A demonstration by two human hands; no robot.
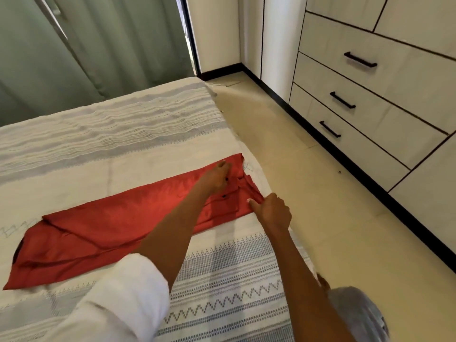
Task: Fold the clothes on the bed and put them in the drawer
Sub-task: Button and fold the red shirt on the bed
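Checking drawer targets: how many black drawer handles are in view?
3, all on the stacked cabinet drawers at right: top handle, middle handle, bottom handle. More may sit beyond the frame's right edge.

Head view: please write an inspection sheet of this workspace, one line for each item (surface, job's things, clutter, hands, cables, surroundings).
Surface: bed under a white and grey patterned cover, smooth.
Job's things: red shirt lies on the bed, folded into a long strip, collar end toward the floor-side edge. Drawers with black handles in the wardrobe, all closed.
Clutter: nothing seen on the bed apart from the shirt; a few small specks on the floor.
Hands: left hand grips the shirt near the collar; right hand pinches the collar-end corner nearest the person.
Cables: nothing seen.
Surroundings: green curtain behind the bed, beige tiled floor, black skirting along the wardrobe.
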